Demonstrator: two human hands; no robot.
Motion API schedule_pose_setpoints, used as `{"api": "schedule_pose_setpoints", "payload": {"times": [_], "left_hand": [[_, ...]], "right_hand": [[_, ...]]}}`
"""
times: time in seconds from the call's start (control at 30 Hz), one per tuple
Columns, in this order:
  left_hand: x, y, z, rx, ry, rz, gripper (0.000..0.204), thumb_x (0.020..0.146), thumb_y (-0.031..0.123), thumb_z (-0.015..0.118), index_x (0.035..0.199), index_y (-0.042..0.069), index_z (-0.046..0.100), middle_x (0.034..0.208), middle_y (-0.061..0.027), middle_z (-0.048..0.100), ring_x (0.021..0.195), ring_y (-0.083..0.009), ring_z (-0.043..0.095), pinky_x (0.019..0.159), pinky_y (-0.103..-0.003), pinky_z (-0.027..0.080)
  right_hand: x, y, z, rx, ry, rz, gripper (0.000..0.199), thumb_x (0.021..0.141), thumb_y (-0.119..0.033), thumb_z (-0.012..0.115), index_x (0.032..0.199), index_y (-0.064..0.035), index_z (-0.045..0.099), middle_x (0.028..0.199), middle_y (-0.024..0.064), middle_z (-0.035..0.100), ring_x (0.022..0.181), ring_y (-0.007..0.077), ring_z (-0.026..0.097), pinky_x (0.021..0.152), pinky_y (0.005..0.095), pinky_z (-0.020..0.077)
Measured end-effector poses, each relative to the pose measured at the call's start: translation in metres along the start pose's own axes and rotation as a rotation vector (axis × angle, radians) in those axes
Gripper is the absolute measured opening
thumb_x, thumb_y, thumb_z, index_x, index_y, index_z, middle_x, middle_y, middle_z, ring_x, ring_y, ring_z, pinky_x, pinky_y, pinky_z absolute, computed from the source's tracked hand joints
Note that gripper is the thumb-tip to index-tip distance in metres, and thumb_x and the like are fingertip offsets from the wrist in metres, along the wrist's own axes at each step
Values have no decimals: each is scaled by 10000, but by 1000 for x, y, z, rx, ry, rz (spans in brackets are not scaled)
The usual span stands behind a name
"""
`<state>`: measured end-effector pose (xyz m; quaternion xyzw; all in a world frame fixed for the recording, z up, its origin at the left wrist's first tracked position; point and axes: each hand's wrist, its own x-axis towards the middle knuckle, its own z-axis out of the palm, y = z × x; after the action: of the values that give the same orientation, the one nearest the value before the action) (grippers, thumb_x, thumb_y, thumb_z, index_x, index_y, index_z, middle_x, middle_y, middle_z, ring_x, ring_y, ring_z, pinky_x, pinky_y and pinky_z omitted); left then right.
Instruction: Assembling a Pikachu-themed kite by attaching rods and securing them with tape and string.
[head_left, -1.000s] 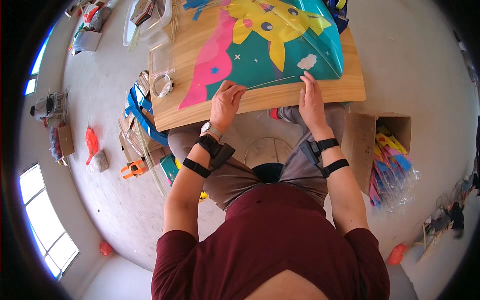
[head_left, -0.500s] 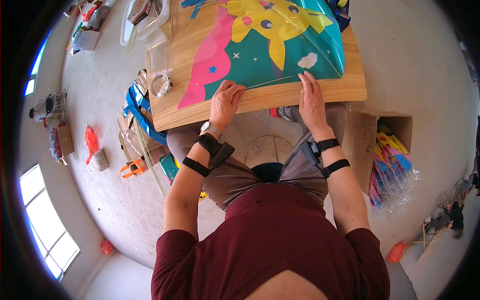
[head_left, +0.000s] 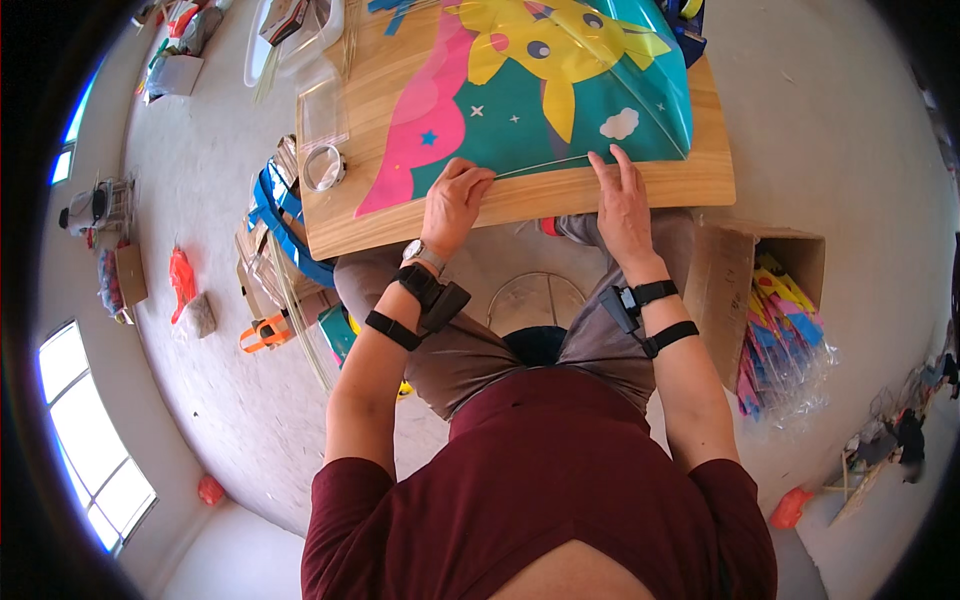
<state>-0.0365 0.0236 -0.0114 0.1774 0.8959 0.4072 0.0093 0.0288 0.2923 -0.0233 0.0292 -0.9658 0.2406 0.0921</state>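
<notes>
A glossy printed sheet [head_left: 520, 125], teal and pink with a yellow cartoon figure, lies on the wooden table [head_left: 370, 95]. Along its near edge runs a thin pale rod [head_left: 540, 165]. My left hand [head_left: 455, 203] is closed in a pinch on the rod's left part, at the sheet's edge. At the rod's right part my right hand [head_left: 625, 205] rests with fingers stretched out, the fingertips on or just beside the rod and sheet. Whether those fingertips press on the rod I cannot tell.
A tape roll [head_left: 323, 168] and a clear plastic sleeve [head_left: 322, 112] lie at the table's left. A plastic bin [head_left: 335, 40] stands behind them. An open cardboard box [head_left: 715, 290] holding colourful packed sheets is at the right. A blue strap bag [head_left: 275, 205] hangs at the left.
My right thumb and fingers have spread slightly, and the rod's right end now meets the fingertips. The sheet has shifted very slightly in view; my left hand keeps its pinch.
</notes>
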Motion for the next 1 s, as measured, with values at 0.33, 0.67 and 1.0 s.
{"api": "schedule_pose_setpoints", "payload": {"times": [0.33, 0.67, 1.0], "left_hand": [[0, -8, -1, 71, 44, 123, 104, 893, 102, 688, 980, 59, 724, 942, -113, 617, 844, -321, 633, 730, -403, 522], [-3, -14, -3, 242, 66, 184, 139, 878, 88, 655, 1016, 78, 672, 983, -71, 619, 948, -270, 610, 839, -404, 489], [4, -14, -16, 123, -14, 84, 188, 913, 201, 691, 1058, 84, 667, 912, -111, 673, 836, -330, 658, 733, -416, 534]], "right_hand": [[1, -5, 0, -48, -16, -40, 525, 890, 30, 510, 1398, -98, 545, 1460, 191, 429, 1296, 403, 460, 1106, 465, 384], [0, -12, 2, -82, -40, -50, 590, 878, 81, 519, 1439, -103, 499, 1478, 178, 385, 1300, 401, 441, 1089, 477, 407], [-1, -10, 4, -46, -7, -58, 555, 886, 66, 508, 1413, -106, 523, 1469, 192, 407, 1292, 415, 450, 1089, 480, 391]]}}
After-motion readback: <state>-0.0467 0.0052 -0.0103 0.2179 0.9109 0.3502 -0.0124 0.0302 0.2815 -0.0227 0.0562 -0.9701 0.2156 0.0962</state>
